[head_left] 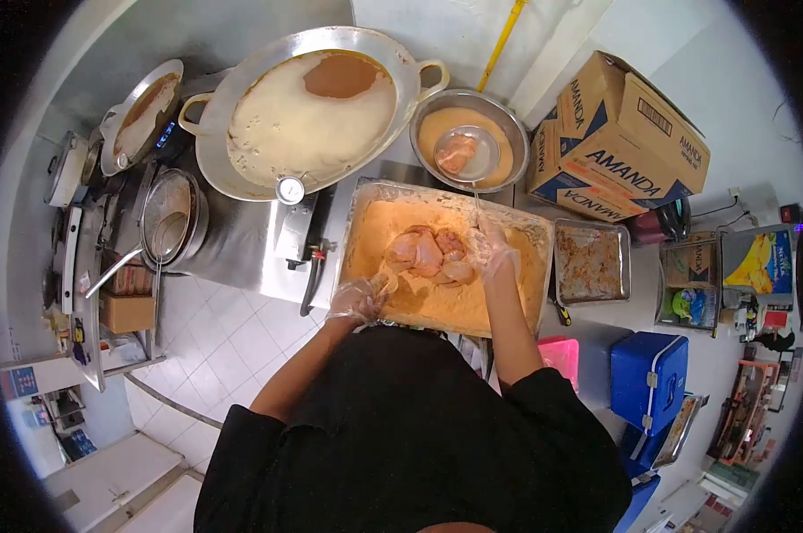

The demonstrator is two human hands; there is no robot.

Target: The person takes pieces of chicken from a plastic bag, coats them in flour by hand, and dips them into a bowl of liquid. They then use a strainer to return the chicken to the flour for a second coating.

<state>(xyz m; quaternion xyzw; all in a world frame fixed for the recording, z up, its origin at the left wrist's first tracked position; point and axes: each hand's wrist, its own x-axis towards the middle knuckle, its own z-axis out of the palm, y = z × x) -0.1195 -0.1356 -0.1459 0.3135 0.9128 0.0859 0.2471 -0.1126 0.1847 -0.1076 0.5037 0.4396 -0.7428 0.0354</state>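
A tray [382,306] of orange-tinted flour lies before me, with raw meat pieces [424,253] heaped in its middle. My left hand [357,300], in a clear glove, is at the tray's left front corner beside the meat; its flour-coated fingers look loosely bent, with nothing visible in them. Gloved too, my right hand [493,251] is over the tray's right part, closed around the handle of a round strainer [481,158]. That strainer carries a piece of raw meat [456,154] over a metal bowl [519,147] of light orange liquid.
A big pan [215,155] of foamy oil with a thermometer [290,189] stands behind left. Cardboard boxes [628,142] are at the back right, near a crumb-strewn metal tray [592,262]. Blue cooler [648,382] and pink container [560,360] are at right; strainers [169,218] sit left.
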